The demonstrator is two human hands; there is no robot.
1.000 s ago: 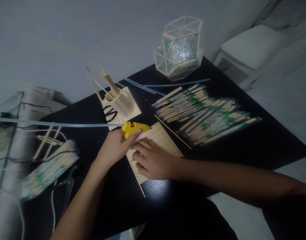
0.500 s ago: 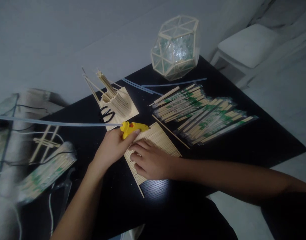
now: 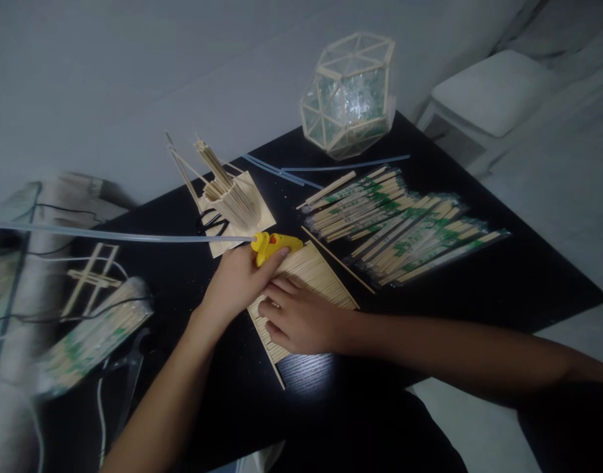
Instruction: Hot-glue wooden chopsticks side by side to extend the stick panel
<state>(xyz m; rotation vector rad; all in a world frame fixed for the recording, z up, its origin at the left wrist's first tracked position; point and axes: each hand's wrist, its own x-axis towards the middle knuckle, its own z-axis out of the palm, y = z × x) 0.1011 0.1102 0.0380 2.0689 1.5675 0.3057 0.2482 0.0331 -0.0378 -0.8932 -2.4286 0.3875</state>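
Note:
My left hand (image 3: 242, 274) is wrapped around a yellow hot glue gun (image 3: 272, 246), its thumb along the near side. A long translucent glue stick (image 3: 183, 237) runs out of the gun's back end to the left. The gun's nozzle end lies at the upper edge of a flat panel of pale wooden sticks (image 3: 328, 279) laid side by side on the table. My right hand (image 3: 301, 318) rests on that panel with bent, parted fingers, its fingertips close to my left hand. Part of the panel is hidden under both hands.
Wrapped chopsticks (image 3: 410, 226) lie to the right, with one loose stick (image 3: 338, 259) beside the panel. Behind stand a stick-built holder (image 3: 237, 203) on a square base and a geometric stick frame (image 3: 351, 98). Another chopstick pack (image 3: 97, 338) and cables lie left on the black table (image 3: 518, 276).
My left hand has slid a little to the right along the panel's upper edge with the glue gun and its glue stick. My right hand stays nearly in place.

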